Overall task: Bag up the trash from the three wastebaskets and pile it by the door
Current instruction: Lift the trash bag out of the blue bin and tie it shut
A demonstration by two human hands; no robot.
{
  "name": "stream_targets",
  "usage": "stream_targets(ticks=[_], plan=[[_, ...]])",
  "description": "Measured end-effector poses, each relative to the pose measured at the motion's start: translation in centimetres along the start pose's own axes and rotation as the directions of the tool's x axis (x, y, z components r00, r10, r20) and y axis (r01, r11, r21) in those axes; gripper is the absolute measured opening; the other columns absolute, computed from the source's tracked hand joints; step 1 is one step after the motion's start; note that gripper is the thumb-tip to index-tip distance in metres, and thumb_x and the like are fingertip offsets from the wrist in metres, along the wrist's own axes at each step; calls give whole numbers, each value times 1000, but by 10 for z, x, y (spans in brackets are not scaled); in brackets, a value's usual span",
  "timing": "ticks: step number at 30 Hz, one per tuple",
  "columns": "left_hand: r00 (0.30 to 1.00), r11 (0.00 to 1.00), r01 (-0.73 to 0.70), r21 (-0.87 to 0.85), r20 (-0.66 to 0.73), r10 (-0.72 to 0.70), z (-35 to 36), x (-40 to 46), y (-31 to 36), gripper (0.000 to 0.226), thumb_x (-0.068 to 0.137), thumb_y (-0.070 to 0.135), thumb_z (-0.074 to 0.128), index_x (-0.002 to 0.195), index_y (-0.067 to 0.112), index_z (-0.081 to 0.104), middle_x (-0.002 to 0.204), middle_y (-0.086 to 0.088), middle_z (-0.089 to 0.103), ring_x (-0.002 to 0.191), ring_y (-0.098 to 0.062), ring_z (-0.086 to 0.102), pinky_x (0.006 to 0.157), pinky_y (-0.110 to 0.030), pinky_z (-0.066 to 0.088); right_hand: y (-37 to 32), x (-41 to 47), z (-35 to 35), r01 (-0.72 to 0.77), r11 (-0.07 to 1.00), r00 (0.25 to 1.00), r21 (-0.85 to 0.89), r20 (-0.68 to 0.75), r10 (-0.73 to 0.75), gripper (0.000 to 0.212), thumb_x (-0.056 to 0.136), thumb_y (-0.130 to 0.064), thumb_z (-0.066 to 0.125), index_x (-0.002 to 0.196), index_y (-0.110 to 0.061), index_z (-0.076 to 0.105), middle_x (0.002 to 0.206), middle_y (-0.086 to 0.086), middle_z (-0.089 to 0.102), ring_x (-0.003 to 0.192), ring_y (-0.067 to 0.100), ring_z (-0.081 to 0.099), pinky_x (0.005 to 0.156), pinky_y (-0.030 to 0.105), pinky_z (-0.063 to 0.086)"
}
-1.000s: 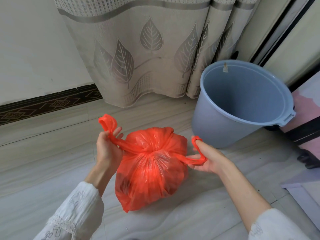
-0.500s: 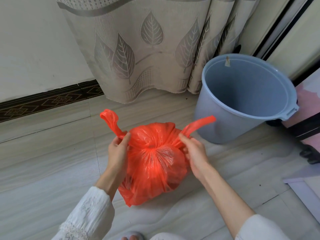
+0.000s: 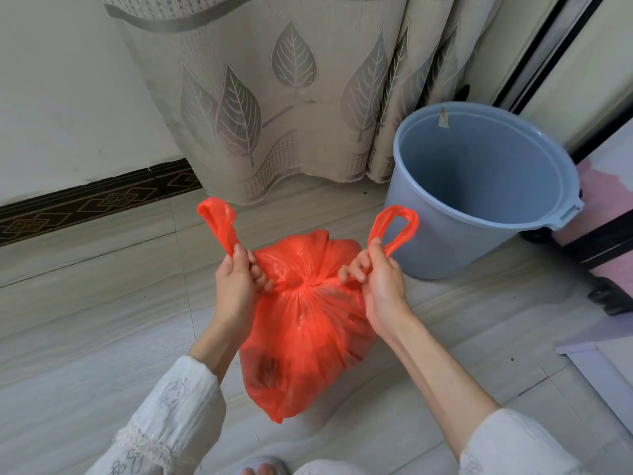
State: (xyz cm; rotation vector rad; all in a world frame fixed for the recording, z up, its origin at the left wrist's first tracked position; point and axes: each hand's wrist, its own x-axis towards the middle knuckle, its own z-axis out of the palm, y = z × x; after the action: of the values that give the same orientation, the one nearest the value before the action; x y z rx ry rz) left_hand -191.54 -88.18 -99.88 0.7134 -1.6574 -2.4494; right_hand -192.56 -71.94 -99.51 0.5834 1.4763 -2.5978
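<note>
Both hands are closed round the handles of the red bag (image 3: 308, 323): the left hand (image 3: 236, 282) grips the left handle (image 3: 219, 221) just below its loop, fingers curled round the twisted plastic, and the right hand (image 3: 380, 282) pinches the right handle (image 3: 394, 228) the same way, its loop standing up above the knuckles. The bag hangs between the hands just over the floor (image 3: 85, 320), its neck gathered to a tight point where the two handles meet; whether its bottom touches the tiles cannot be told.

The step looks like tying the bag shut. To do it well, the handles should be crossed once more and pulled outward evenly, low and close to the gathered neck, so the knot seats against the bulge and does not slide up. A steady pull is wiser than a jerk, since the thin film is already stretched into strings at the grips and could tear there. Keeping the bag's weight on the floor while tightening would spare the handles.

Dark shapes show through the film of the full bag, but what they are cannot be made out. The blue bucket (image 3: 445, 241) stands just to the right of it, beside the curtain (image 3: 274, 97), with no liner and nothing visible inside except a small scrap (image 3: 443, 117) stuck to the inner wall near the rim.
</note>
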Motion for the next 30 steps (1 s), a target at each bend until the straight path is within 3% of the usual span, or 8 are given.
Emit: stream_targets(ticks=[10, 14, 16, 19, 22, 24, 27, 30], plan=[[998, 925, 58, 376, 2, -64, -11, 18, -11, 36, 98, 25, 28, 63, 18, 35, 31, 11, 29, 28, -1, 26, 37, -16, 38, 3, 12, -35, -169, 984, 968, -57, -199, 155, 45, 99, -28, 31, 55, -17, 26, 30, -9, 22, 25, 11, 27, 35, 19, 37], [997, 896, 80, 437, -20, -80, -15, 21, -18, 36, 98, 21, 29, 63, 16, 36, 49, 0, 28, 26, -2, 27, 34, -15, 33, 7, 8, -34, -231, 969, 954, -88, -215, 208, 47, 99, -31, 30, 54, -17, 27, 29, -9, 22, 24, 10, 26, 49, 28, 42], [996, 900, 90, 426, -22, -89, -18, 19, -16, 36, 98, 23, 29, 63, 16, 37, 47, 1, 27, 26, -2, 27, 35, -16, 35, 5, 5, -28, -156, 974, 984, -164, -116, 138, 47, 99, -33, 30, 55, -18, 29, 31, -10, 23, 28, 9, 29, 55, 30, 47], [997, 897, 43, 440, 39, -67, -21, 21, -10, 35, 97, 25, 30, 63, 18, 36, 36, 13, 28, 31, -4, 25, 49, -27, 31, 2, -3, -17, 80, 906, 985, -416, 171, -9, 48, 98, -33, 37, 52, -19, 32, 37, -11, 31, 41, 10, 40, 65, 29, 53], [994, 924, 57, 378, 68, -89, -13, 18, -4, 34, 95, 27, 32, 63, 18, 37, 39, 11, 28, 35, -8, 27, 53, -29, 36, 6, -8, -5, 212, 721, 940, -659, 341, 35, 25, 81, -38, 47, 61, -24, 42, 41, -15, 43, 52, 5, 46, 71, 33, 45], [991, 944, 67, 323, 88, -101, -4, 14, 3, 32, 95, 27, 32, 66, 16, 40, 44, 5, 34, 38, -12, 34, 53, -30, 42, 14, -5, 2, 200, 717, 937, -668, 344, 59, 13, 78, -33, 40, 68, -26, 44, 45, -16, 44, 53, 2, 41, 65, 28, 38], [982, 890, -137, 434, 175, 66, 6, 6, 16, 28, 96, 23, 29, 75, 13, 44, 63, -10, 47, 53, -25, 50, 57, -32, 46, 24, 2, 10, 184, 735, 955, -653, 294, 22, 24, 91, -14, 33, 75, -26, 46, 63, -17, 39, 59, -5, 34, 59, 14, 27], [888, 632, -459, 624, 343, 306, 10, 1, 35, 35, 98, 28, 28, 80, 3, 46, 73, -11, 47, 67, -15, 48, 64, -23, 41, 18, 3, 10, 215, 600, 952, -771, 303, 48, 27, 96, -9, 32, 100, -10, 59, 69, -16, 42, 68, 0, 42, 59, 9, 33]])
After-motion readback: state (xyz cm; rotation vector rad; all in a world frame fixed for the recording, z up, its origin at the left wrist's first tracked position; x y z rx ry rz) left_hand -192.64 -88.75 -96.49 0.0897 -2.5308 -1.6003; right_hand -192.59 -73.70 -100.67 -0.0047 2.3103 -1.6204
